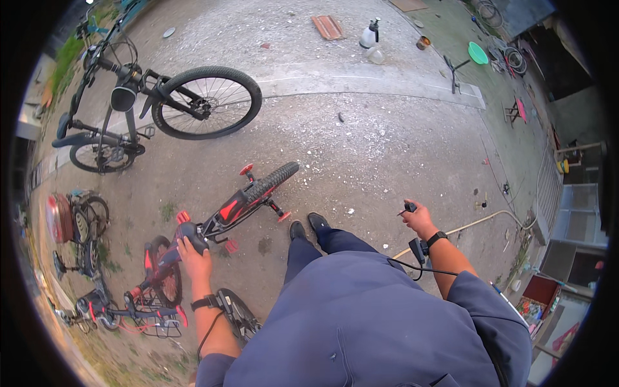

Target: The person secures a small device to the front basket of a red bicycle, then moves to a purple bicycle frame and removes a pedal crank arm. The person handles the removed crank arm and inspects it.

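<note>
Saddle (pixel 193 233) touches half-open left hand (pixel 196 259); curled right hand (pixel 421 220) holds dark object (pixel 410 207).

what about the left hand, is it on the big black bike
No, the left hand is on the seat of the small red bike.

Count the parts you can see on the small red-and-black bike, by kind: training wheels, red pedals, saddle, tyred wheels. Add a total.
Training wheels: 2
Red pedals: 2
Saddle, under the left hand: 1
Tyred wheels, front and rear: 2
Total: 7
</note>
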Demonstrator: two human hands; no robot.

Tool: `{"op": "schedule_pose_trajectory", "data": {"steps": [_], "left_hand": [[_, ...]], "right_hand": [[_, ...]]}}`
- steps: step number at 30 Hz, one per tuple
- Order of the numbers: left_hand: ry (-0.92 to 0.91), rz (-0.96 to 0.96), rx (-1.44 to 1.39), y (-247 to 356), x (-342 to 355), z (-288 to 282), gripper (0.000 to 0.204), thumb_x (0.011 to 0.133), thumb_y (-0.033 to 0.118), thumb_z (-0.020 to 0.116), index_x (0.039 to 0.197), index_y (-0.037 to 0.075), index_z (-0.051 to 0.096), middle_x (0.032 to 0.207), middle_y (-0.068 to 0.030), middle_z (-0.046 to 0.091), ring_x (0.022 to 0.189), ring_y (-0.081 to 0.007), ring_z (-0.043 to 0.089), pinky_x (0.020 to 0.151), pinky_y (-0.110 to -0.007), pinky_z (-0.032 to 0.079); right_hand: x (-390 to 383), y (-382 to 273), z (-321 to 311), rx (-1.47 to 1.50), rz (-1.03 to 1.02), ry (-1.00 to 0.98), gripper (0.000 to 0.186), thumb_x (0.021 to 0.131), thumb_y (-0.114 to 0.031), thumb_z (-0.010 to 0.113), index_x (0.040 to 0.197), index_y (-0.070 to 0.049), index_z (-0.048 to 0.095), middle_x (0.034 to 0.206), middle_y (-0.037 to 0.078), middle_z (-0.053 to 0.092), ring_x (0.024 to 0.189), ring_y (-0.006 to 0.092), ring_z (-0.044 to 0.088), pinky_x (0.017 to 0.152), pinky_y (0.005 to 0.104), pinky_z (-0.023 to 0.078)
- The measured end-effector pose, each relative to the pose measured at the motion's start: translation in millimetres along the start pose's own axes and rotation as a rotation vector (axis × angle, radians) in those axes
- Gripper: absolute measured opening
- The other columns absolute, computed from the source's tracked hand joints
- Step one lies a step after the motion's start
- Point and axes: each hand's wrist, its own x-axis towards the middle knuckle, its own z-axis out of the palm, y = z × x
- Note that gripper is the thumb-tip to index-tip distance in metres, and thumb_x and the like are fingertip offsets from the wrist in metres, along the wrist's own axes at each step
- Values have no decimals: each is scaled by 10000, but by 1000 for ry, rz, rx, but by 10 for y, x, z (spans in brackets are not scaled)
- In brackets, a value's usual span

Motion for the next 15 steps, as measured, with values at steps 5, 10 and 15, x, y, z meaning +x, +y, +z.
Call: {"op": "schedule_pose_trajectory", "data": {"steps": [5, 10, 15], "left_hand": [[-99, 25, 39, -45, 199, -92, 825, 803, 167, 734, 1485, -35, 316, 1560, -298, 229, 1447, -426, 262, 1184, -456, 276], [-173, 15, 43, 30, 343, -190, 804, 794, 198, 716, 1461, -55, 344, 1511, -331, 296, 1404, -454, 325, 1163, -450, 311], [-102, 67, 43, 330, 423, -154, 749, 792, 182, 680, 1420, -88, 374, 1450, -355, 363, 1372, -464, 360, 1150, -458, 324]], "right_hand": [[-327, 431, -47, 236, 85, 79, 531, 842, -69, 716, 1351, -73, 569, 787, 47, 620, 630, 121, 595, 515, 272, 482], [-542, 637, 108, 386, 106, 96, 503, 817, -63, 731, 1295, -8, 584, 735, 44, 586, 557, 119, 559, 468, 288, 429], [-608, 670, 155, 485, 104, 86, 521, 812, -34, 735, 1297, 36, 556, 713, 28, 533, 534, 118, 508, 448, 292, 382]]}}
